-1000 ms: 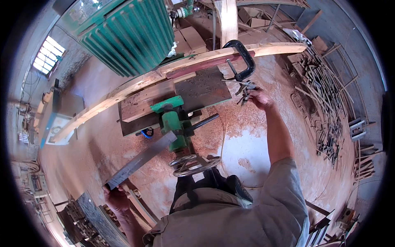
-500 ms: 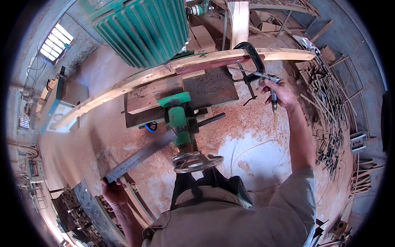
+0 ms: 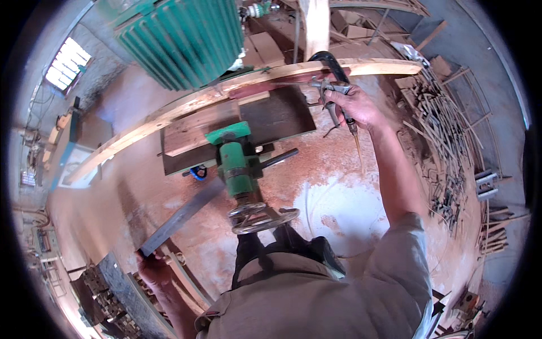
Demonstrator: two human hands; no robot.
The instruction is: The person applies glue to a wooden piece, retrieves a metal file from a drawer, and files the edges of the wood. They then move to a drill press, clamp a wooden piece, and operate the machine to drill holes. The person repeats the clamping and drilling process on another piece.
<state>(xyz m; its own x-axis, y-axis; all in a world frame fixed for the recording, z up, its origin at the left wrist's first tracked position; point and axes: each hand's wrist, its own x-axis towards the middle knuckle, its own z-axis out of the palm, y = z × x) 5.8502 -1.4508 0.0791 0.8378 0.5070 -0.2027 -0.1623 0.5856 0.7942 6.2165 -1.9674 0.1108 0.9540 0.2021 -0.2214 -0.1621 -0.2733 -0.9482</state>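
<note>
My right hand (image 3: 357,107) is closed round an air blow gun (image 3: 342,88), its hose hanging below the fist. The gun's thin nozzle points left along a dark red wood strip (image 3: 271,85). That strip lies against a long pale curved beam (image 3: 169,116). Partly behind the gun is a black C-clamp (image 3: 337,69) over the beam. At lower left, my left hand (image 3: 153,268) grips the near end of a long flat grey bar (image 3: 183,217). The bar slants up toward the green machine post (image 3: 236,166); whether its far end touches is unclear.
Handwheels (image 3: 265,220) sit on the post close to my body. A large green ribbed motor housing (image 3: 180,45) stands beyond the beam. Wood pieces (image 3: 197,131) lie on the dark machine table (image 3: 282,118). Piled sticks (image 3: 451,152) are at right; sawdust covers the floor.
The view has shifted, so the machine sits farther left. My right hand has moved the air blow gun left and away from me, nearer the clamp and strip. My left hand still holds the bar.
</note>
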